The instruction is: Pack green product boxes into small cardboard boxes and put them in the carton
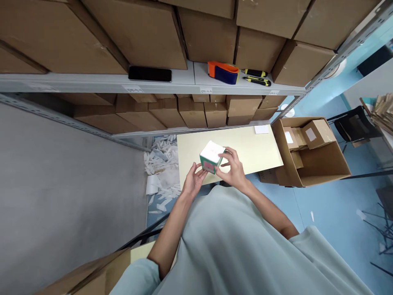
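Between my two hands, above the pale yellow tabletop (254, 151), is a small carton (211, 152) with a white top and green sides. A pinkish panel shows on its front. My left hand (194, 180) supports the carton at its lower left, fingers against the lower edge. At the right side, my right hand (231, 168) grips it with thumb and fingers. The carton is tilted a little, and its underside is hidden. A white slip of paper (261, 129) lies at the table's far right edge.
A metal shelf (172, 88) with cardboard boxes spans the front, bearing a black phone (150, 74), an orange and blue object (223, 72) and yellow-black cutters (257, 78). An open cardboard box (322, 164) stands right of the table. Paper scraps (164, 159) lie at left beside a grey wall (73, 172).
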`<state>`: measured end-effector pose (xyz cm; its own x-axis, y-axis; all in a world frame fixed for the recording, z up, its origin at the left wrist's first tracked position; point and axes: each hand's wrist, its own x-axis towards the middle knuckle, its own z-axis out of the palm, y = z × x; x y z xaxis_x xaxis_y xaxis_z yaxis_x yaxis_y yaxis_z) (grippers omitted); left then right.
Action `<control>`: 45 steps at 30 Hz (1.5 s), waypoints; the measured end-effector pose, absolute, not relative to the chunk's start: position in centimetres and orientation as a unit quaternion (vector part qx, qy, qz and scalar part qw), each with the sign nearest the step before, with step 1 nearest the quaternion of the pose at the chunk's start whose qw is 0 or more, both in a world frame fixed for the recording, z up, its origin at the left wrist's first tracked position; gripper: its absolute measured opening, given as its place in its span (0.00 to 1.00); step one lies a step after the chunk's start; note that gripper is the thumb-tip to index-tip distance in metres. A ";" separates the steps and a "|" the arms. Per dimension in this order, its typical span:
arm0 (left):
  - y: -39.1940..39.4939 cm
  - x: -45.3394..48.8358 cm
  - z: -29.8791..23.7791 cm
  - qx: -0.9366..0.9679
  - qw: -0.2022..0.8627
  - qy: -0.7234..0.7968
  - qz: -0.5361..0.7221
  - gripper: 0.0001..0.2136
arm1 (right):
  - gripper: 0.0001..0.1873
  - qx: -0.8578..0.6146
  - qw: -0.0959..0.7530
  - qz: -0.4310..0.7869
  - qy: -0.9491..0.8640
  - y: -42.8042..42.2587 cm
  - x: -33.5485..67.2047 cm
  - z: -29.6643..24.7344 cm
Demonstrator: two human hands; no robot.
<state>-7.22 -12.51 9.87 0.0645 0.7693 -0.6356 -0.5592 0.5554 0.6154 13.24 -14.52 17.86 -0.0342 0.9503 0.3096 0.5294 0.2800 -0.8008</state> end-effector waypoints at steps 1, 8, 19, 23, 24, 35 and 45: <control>-12.2 -7.4 9.8 0.080 0.727 0.498 0.467 0.16 | 0.24 -0.522 0.405 0.218 -0.718 -15.6 12.7 17.8; -9.9 -8.9 10.4 0.014 0.758 0.482 0.440 0.20 | 0.17 -0.372 0.373 0.017 -0.850 -21.1 10.5 15.2; -12.1 -8.9 11.8 0.171 0.649 0.529 0.520 0.14 | 0.26 -0.551 0.412 0.243 -0.684 -13.2 13.6 18.6; -12.1 -9.3 13.1 0.278 0.583 0.560 0.519 0.21 | 0.29 -0.602 0.423 0.370 -0.567 -7.8 14.2 20.6; -12.0 -9.5 13.4 0.300 0.566 0.568 0.518 0.21 | 0.30 -0.617 0.421 0.379 -0.546 -6.5 14.5 20.3; -6.8 -11.3 13.1 0.309 0.533 0.614 0.494 0.19 | 0.34 -0.690 0.189 0.535 -0.449 -3.3 14.6 10.5; -4.1 -11.3 9.2 0.260 0.539 0.645 0.475 0.20 | 0.31 -0.691 0.096 0.625 -0.350 -2.6 12.1 5.6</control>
<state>-11.26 -4.10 9.22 -0.2843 0.8474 -0.4485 -0.1773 0.4133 0.8932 12.12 -2.65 5.62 -0.0258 0.6040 -0.7966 0.3629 -0.7368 -0.5704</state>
